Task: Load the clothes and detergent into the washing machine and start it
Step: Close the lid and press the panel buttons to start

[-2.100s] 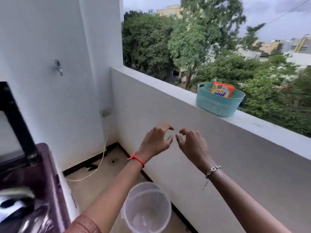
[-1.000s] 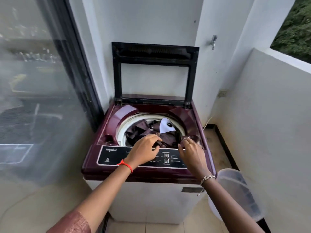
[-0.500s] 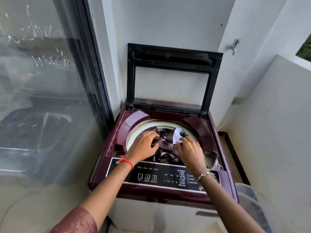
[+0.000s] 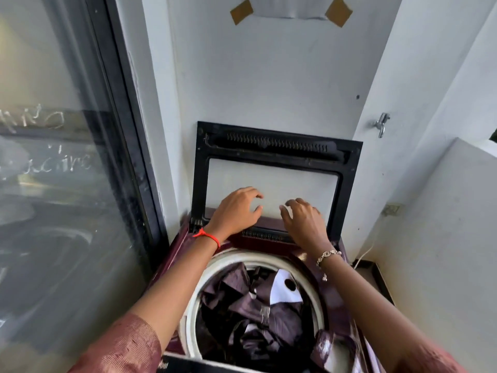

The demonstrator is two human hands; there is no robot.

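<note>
White wall (image 4: 269, 76), upright lid (image 4: 277, 146); left hand (image 4: 236, 214) and right hand (image 4: 306, 224), fingers (image 4: 252, 196) loose, empty; writing (image 4: 51, 162) on pane (image 4: 53, 238) illegible.

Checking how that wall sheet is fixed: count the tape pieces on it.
2. One tape piece at the sheet's lower left corner, the other at its lower right corner. The sheet's top is cut off, so more may be hidden.

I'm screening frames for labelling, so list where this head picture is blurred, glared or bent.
Head view: the fingers of the left hand and right hand are smeared. The glass door at left is washed with hazy reflections. The wide lens bows the door frame. The clothes in the drum are fairly sharp, under even daylight without hard shadows.
</note>
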